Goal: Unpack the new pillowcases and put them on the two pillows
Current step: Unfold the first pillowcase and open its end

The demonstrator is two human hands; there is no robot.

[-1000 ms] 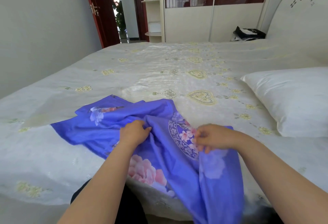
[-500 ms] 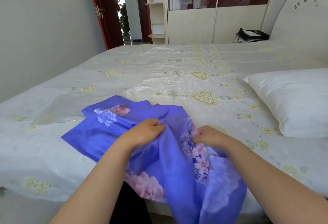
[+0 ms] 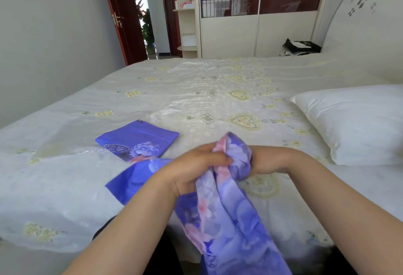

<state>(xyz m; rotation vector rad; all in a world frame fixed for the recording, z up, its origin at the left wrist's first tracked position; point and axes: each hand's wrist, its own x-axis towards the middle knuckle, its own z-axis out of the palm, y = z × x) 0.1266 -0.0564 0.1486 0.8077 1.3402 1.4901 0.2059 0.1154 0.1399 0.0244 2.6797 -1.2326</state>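
Note:
A blue-purple floral pillowcase is bunched between my hands above the near edge of the bed and trails down over the bed's side. My left hand grips its gathered fabric from the left. My right hand is mostly hidden inside or behind the bunched top of the same pillowcase. A second pillowcase, still folded flat, lies on the bed just left of my hands. One bare white pillow rests on the bed at the right. No second pillow is in view.
The bed has a cream bedspread with yellow heart embroidery. A headboard stands at the right, a wardrobe beyond the bed, a black and white bag at its far corner, and an open red door at the back left.
The spread-out pillowcase has been gathered up into a bunch between my hands, which have come together. That uncovered the folded second pillowcase lying on the bed.

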